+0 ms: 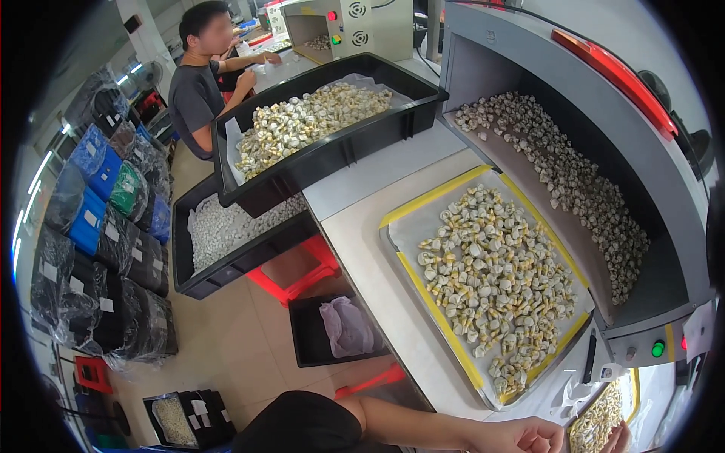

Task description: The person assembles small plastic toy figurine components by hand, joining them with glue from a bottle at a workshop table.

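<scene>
While our arm is coming in along the bottom edge of the view, our left hand (529,436) is resting low on the white table (377,249) with its fingers (547,432) curled loosely inward; we cannot tell whether anything is lying inside them. We are seeing only a sliver of our right hand (621,438) at the very bottom edge, just beside a second small tray (604,415) of pieces, and its fingers are too cut off for us to tell whether they are spread or closed. Nearest to us, the flat tray (423,219), edged with yellow tape, is lying just above our left hand, up the table from the fingertips and not touching them. It is carrying a spread of small yellow-and-white pieces (495,279). To the right of the tray, a grey machine (574,98) with a red strip on top is holding more pieces on its sloping belt (574,189). Farther up the table, a black bin (332,151) is sitting full of similar pieces, and a lower black bin (234,264) beside it is holding white pieces. Another person (200,83) in a grey shirt is sitting at the far end. Stacked bagged crates (106,249) are lining the floor at left
</scene>
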The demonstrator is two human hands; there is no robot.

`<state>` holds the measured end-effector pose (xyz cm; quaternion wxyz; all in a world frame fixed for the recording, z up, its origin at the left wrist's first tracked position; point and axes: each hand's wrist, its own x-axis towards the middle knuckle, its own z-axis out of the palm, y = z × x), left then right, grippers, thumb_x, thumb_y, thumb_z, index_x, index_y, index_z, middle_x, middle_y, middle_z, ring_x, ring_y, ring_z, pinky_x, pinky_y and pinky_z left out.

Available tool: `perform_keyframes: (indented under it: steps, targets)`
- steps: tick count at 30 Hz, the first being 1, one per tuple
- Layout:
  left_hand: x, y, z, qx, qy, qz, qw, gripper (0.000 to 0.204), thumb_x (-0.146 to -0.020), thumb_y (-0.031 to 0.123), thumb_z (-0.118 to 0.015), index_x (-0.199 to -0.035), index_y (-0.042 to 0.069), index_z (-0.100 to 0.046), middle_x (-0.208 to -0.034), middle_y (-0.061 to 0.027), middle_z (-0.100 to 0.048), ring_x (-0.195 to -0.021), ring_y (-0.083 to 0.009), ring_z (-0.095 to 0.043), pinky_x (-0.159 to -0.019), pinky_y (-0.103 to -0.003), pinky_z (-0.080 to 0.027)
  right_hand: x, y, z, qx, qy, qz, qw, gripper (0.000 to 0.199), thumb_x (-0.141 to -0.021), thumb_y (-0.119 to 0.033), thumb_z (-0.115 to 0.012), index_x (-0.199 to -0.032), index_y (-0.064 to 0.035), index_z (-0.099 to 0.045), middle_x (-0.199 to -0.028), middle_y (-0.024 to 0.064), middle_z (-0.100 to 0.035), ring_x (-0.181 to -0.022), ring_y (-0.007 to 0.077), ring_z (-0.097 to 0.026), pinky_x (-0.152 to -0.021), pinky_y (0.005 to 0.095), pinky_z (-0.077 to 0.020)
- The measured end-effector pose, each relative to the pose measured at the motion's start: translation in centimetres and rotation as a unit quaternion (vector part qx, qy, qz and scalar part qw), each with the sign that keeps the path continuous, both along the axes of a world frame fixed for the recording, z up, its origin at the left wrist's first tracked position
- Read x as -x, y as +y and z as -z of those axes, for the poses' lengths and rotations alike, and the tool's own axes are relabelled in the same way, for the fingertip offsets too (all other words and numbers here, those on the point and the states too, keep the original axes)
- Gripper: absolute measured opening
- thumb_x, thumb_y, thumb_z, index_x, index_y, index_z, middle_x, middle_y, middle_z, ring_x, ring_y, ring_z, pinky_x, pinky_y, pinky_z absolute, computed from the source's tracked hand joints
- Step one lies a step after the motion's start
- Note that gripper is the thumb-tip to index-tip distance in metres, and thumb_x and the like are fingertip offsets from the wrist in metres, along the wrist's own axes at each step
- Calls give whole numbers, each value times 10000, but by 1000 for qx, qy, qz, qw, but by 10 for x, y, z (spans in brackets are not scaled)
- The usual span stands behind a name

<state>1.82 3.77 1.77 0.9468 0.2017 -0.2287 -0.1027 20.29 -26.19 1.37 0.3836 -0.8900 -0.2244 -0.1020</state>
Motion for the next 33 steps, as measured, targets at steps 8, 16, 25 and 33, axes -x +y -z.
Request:
perform_keyframes:
  steps: [8,16,25,33]
  targets:
    - [17,7,1,-5,-2,-5,1000,138,-826,113,-638,-882,39,-536,-681,-66,-612,-606,-134,-621,-547,-260,-513,8,4,5,7,-4,36,999,355,-875,-136,-564,-1168,49,-490,-1068,174,-564,-963,242,-552,-826,311,-478]
    - [5,10,30,43,-7,26,999,211,-810,162,-661,-828,30,-497,-710,-121,-596,-634,-204,-595,-539,-309,-501,19,45,3,-73,-53,98,991,194,-870,-78,-541,-1046,-6,-580,-937,88,-619,-851,143,-578,-769,265,-467]
    - [1,-4,15,123,-24,20,992,206,-843,155,-611,-846,16,-459,-700,-188,-591,-573,-274,-596,-459,-330,-509,30,40,-38,-80,-87,43,992,99,-796,-36,-588,-878,-26,-642,-724,51,-633,-593,108,-561,-526,229,-430]
    - [9,-3,-3,27,30,46,998,140,-819,87,-616,-808,18,-495,-645,-105,-546,-519,-185,-531,-463,-283,-478,48,52,-48,-113,-101,13,988,60,-762,-52,-591,-814,-28,-608,-706,122,-603,-659,263,-597,-594,339,-473]
